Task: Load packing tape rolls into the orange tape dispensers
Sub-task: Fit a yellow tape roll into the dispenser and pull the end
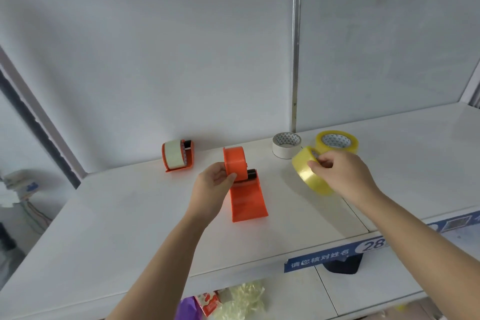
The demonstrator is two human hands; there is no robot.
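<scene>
**Gripping a dispenser and a tape roll above the white shelf**

Stretching across the whole scene is the white shelf [130, 228], backed by a pale wall panel, with a blue label strip [337, 254] along its front edge on the right. Both bare forearms reach in from below. Centre stage, the empty orange dispenser [246, 189] stands on the shelf, its round housing at the top, and the left hand [215, 184] is wrapped around that housing, thumb on the near face. Over to the right, the right hand [342, 176] pinches a yellow tape roll [309, 171] by its rim, tilted on edge and just beside the dispenser without touching it. Behind that hand, a second yellow roll [337, 141] lies flat near the wall, and a white roll [285, 144] sits just beside it on the left. Far left at the back, a second orange dispenser [178, 156] stands apart, already carrying a pale roll. Below the shelf, crumpled clear plastic [244, 299] and a purple item peek out.
</scene>
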